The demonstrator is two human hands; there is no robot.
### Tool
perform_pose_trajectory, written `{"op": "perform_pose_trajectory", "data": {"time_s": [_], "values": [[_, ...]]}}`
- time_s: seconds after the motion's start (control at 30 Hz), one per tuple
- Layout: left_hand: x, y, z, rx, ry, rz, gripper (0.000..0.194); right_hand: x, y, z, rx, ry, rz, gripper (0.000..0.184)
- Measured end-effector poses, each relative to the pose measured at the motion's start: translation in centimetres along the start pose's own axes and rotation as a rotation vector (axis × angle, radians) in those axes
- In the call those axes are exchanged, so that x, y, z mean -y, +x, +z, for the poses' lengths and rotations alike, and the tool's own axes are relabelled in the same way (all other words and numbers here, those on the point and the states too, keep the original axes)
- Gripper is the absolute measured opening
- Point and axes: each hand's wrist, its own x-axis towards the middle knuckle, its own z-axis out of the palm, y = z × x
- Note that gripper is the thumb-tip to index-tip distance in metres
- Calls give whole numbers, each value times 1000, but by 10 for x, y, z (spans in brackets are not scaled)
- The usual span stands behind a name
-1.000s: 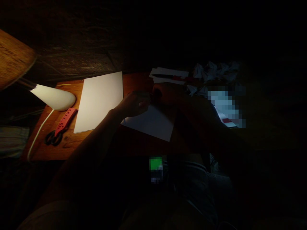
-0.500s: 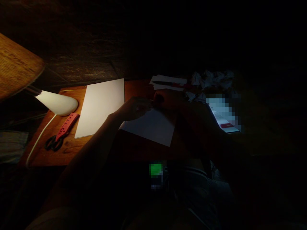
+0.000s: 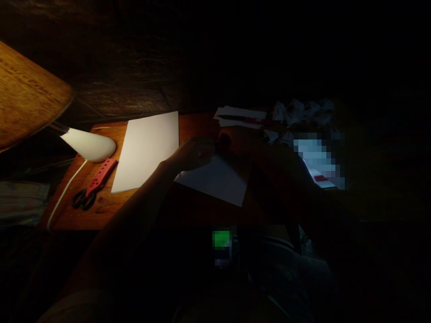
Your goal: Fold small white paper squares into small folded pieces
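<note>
My left hand (image 3: 198,152) is closed, its fingers curled inward over the upper part of a white sheet of paper (image 3: 218,181). Close against it, my right hand (image 3: 232,138) is closed too, mostly in shadow. Whatever lies between the fingertips is too dark to make out. The sheet lies askew beneath both hands. Beyond them, a knife (image 3: 235,118) with a dark blade and red handle rests on small white papers (image 3: 242,111). Left of my left hand lies a larger white sheet stack (image 3: 148,150), brightly lit.
A lamp with a white base (image 3: 90,146) and woven-looking shade (image 3: 30,98) stands at left. Scissors in a pink sheath (image 3: 101,177) lie before it on the wooden table (image 3: 107,215). Folded paper shapes (image 3: 301,112) sit at back right, near a lit phone (image 3: 314,163).
The whole view has shifted slightly, so the table and its things appear a little further right. My hands stay together over the sheet, with hardly any change in their pose.
</note>
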Motion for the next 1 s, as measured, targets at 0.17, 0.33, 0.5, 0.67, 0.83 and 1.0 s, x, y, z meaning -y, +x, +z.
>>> {"op": "perform_pose_trajectory", "data": {"time_s": [0.17,0.33,0.5,0.67,0.83,1.0], "values": [[-3,-2,2,-35,-44,46,26,-19,0,2,-42,133,-65,16],[-3,-1,5,-70,-31,91,27,-33,2,5,-170,266,-47,14],[-5,0,5,-65,-14,71,27,-30,1,7,-142,249,-32,14],[-6,-1,6,-89,-26,49,33,-28,-1,5,-165,231,-45,16],[-7,2,11,-127,4,52,24,-29,0,7,-202,210,-33,18],[-8,4,15,-174,6,20,11,-31,2,10,-283,204,-69,20]]}}
